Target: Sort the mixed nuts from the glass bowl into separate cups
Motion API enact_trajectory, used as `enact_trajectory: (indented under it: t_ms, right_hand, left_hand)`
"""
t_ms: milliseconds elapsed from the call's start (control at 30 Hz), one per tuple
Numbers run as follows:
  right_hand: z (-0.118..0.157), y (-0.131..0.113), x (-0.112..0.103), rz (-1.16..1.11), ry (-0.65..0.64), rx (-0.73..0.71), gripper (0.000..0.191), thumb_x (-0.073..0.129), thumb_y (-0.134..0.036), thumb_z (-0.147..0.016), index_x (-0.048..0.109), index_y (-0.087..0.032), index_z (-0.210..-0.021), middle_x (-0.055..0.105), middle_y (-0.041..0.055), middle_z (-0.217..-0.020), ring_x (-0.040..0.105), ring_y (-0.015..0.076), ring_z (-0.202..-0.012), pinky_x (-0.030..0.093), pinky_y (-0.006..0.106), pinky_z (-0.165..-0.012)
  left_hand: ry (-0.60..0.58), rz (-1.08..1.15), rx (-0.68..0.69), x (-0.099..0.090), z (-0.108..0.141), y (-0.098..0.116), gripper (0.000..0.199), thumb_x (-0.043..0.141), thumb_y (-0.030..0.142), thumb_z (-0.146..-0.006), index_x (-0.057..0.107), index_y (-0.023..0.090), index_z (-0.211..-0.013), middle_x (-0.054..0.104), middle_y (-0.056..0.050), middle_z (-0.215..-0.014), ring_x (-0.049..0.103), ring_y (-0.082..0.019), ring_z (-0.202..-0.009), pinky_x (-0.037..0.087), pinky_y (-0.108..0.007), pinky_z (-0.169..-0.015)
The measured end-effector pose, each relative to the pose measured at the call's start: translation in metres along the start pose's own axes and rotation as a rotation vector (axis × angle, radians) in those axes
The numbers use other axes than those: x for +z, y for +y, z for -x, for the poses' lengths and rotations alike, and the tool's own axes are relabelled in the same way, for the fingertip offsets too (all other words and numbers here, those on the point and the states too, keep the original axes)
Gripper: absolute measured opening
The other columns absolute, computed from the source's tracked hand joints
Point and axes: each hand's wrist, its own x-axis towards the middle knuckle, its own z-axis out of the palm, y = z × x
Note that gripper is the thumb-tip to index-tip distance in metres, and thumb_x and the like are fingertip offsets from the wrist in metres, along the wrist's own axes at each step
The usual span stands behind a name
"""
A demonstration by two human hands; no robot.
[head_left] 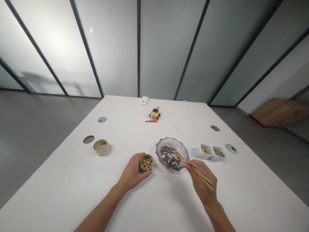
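My left hand (133,172) is wrapped round a small cup (146,162) filled with light-brown nuts, just left of a glass bowl. In my right hand (203,180) is a pair of wooden chopsticks (201,176), whose tips reach into the glass bowl (184,151). Many dark round pieces (165,150) and several light-brown nuts (173,161) lie in that bowl. Whether the tips pinch a piece is too small to tell.
A greenish bowl (101,147) stands at the left. Two white dishes (206,151) (219,154) with pieces in them stand at the right. Farther back are a yellow toy car (155,113), an orange-handled toy screwdriver (151,121) and a white box (144,100).
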Motion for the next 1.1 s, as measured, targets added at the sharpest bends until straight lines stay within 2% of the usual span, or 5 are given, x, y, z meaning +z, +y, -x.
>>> enact_trajectory:
  t_ms: [233,700,833,967,1100]
  right_hand:
    - [0.011,0.008,0.015,-0.075,0.019,0.007,0.005,0.067,-0.024,-0.098,0.07,-0.021,-0.095,0.075,0.0042,-0.086,0.072,0.0196,-0.082,0.062,0.034,-0.077]
    - [0.014,0.008,0.013,-0.136,-0.011,-0.007,0.005,0.07,-0.016,-0.095,0.069,-0.02,-0.096,0.073,0.0049,-0.087,0.072,0.0196,-0.083,0.063,0.033,-0.076]
    - [0.013,0.009,0.012,-0.145,0.03,-0.018,0.005,0.071,-0.015,-0.094,0.072,-0.02,-0.096,0.074,0.0057,-0.087,0.073,0.0199,-0.082,0.064,0.032,-0.074]
    - [0.007,-0.005,0.005,-0.152,0.11,-0.015,0.005,0.072,-0.016,-0.093,0.073,-0.021,-0.094,0.075,0.0045,-0.086,0.073,0.0188,-0.078,0.063,0.031,-0.072]
    - [0.001,-0.036,-0.005,-0.227,0.137,0.117,0.006,0.072,-0.02,-0.094,0.07,-0.024,-0.09,0.074,0.0032,-0.088,0.073,0.0178,-0.079,0.062,0.032,-0.074]
  left_hand:
    - [0.009,0.007,0.015,0.001,0.0,-0.001,0.063,0.081,0.026,-0.077,0.052,0.024,-0.134,0.065,-0.01,-0.132,0.063,-0.031,-0.123,0.052,-0.049,-0.108]
    - [0.015,0.002,0.014,0.001,0.0,0.0,0.063,0.081,0.026,-0.077,0.053,0.026,-0.134,0.066,-0.008,-0.131,0.063,-0.03,-0.122,0.054,-0.048,-0.106]
    - [-0.005,0.022,-0.006,0.0,-0.001,0.0,0.063,0.081,0.026,-0.078,0.052,0.025,-0.134,0.064,-0.01,-0.132,0.062,-0.031,-0.123,0.052,-0.05,-0.108]
    - [-0.017,0.04,-0.022,0.0,-0.001,0.001,0.063,0.08,0.028,-0.079,0.052,0.025,-0.134,0.063,-0.011,-0.133,0.06,-0.033,-0.125,0.05,-0.052,-0.109]
    - [-0.009,0.043,-0.021,0.0,0.0,0.002,0.062,0.08,0.028,-0.078,0.053,0.025,-0.134,0.063,-0.011,-0.134,0.06,-0.033,-0.126,0.051,-0.052,-0.109]
